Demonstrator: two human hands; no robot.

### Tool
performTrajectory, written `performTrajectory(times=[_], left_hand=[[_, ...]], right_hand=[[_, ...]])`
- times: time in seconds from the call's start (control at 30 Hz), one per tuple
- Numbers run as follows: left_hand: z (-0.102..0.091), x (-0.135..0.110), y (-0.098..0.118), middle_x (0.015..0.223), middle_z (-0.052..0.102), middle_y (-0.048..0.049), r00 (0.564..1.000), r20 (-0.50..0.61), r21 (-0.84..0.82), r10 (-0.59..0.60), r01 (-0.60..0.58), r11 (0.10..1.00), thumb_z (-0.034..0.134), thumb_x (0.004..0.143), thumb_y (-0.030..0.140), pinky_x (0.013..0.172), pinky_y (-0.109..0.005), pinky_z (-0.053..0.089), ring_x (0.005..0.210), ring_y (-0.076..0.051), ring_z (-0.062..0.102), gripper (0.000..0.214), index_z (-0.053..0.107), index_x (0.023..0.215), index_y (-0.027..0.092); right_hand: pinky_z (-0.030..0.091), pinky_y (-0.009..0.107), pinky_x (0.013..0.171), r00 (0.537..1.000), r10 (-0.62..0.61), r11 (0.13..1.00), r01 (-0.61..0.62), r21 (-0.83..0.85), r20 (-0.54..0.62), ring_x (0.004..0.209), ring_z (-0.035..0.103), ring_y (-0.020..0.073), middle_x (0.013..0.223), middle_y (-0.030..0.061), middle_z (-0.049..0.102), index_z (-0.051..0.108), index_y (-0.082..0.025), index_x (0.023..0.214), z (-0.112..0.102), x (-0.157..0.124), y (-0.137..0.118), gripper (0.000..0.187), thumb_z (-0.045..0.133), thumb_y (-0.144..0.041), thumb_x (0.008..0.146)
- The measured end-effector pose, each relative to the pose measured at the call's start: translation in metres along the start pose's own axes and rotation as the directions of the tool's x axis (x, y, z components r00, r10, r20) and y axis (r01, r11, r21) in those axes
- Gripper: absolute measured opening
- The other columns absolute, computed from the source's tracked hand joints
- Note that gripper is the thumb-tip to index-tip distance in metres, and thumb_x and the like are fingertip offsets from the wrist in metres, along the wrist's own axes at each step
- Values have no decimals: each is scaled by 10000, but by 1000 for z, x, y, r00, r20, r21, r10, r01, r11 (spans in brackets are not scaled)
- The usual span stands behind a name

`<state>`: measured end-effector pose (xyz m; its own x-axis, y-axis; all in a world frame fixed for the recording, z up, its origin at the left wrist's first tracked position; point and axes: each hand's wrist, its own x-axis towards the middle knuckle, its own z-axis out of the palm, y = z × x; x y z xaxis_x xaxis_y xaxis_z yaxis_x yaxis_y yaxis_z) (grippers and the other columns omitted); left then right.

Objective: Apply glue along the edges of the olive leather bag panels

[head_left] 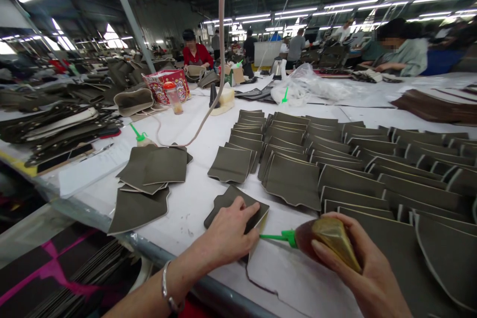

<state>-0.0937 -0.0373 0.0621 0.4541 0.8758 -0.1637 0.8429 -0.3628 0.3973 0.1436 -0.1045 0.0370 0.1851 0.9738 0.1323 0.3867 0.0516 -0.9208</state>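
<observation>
My left hand (pixel 234 231) bears down on a dark olive leather-like piece (pixel 223 203) lying on the table, with the index finger stretched across it and the thumb at its near edge. A pale yellowish strip shows along that piece's right side. In my right hand (pixel 367 258) is a squeeze bottle (pixel 324 241) of amber liquid, tipped sideways. Its green nozzle (pixel 276 237) points left, with the tip beside my left thumb. Several similar pieces (pixel 292 179) stand in overlapping rows to the right. A loose pile of pieces (pixel 149 174) lies to the left.
A white-covered table (pixel 197 159) spreads ahead. On it are another green-tipped bottle (pixel 139 136), a paper sheet (pixel 91 171), a red patterned bag (pixel 167 87) and an orange-lidded cup (pixel 173 98). A hose (pixel 222 20) hangs down in front. Co-workers (pixel 404 49) sit at the far side.
</observation>
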Motion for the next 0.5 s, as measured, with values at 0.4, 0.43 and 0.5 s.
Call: performTrajectory(times=[0.4,0.43,0.5], left_hand=[[0,0,1,1131,561,-66,1000,4,3,-12,12,1000,466,877,359,869,-385,506,922,-251,638,544,491,1413,267],[0,-1,1,1128,560,-66,1000,5,7,-15,15,1000,466,876,359,862,-384,508,916,-250,638,544,491,1411,267],[0,-1,1,1122,559,-66,1000,2,14,-16,16,1000,458,879,365,851,-389,512,904,-251,640,541,490,1410,268]], right_hand=[[475,276,754,997,72,997,-72,28,26,831,652,240,963,-13,662,527,-271,1170,4,-16,5,476,669,-576,834],[477,276,752,996,75,996,-77,41,47,828,654,242,954,-11,663,522,-270,1175,4,-17,6,481,667,-579,836],[490,272,736,994,77,996,-81,49,76,834,661,247,957,0,672,508,-263,1192,3,-17,8,520,687,-584,825]])
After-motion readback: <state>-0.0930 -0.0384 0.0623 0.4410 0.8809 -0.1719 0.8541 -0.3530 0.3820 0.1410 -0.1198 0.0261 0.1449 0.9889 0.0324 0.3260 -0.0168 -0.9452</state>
